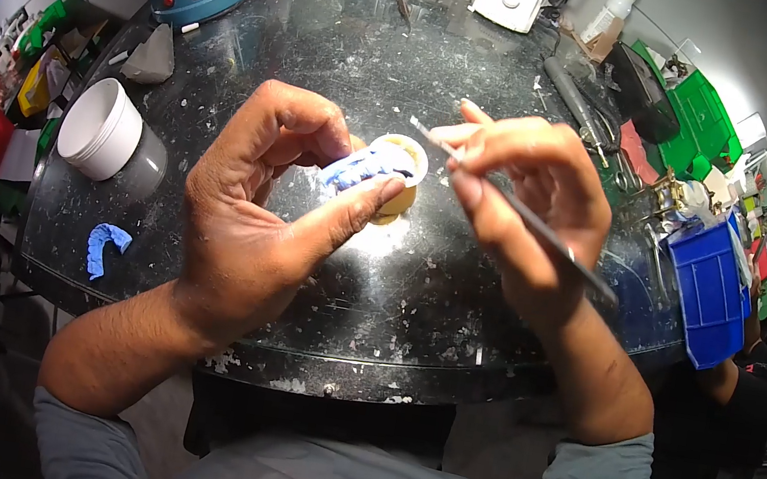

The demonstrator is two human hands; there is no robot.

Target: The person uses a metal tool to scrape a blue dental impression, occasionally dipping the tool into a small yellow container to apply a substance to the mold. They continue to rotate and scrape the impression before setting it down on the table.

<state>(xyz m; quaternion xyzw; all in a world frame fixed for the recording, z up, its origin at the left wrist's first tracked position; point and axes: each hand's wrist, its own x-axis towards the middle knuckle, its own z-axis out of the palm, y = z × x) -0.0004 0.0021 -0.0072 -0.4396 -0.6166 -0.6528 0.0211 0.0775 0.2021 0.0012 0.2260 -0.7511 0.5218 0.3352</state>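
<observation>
Hands over bench (pixel 350 66): left hand (pixel 254 210) closed around blue impression (pixel 359 169) and yellow cast (pixel 396 204), tilted for access; right hand (pixel 525 186) pinching thin spatula (pixel 517 210), tip at its rim.

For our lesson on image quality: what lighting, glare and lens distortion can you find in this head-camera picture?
Head view: strong fisheye bends the dark table rim and blackens the corners; a bright glare patch lies on the tabletop just below the left hand; lamps at the right edge burn out white; the blue impression and the thin tool in the right hand look sharp, while edge clutter smears.
</observation>
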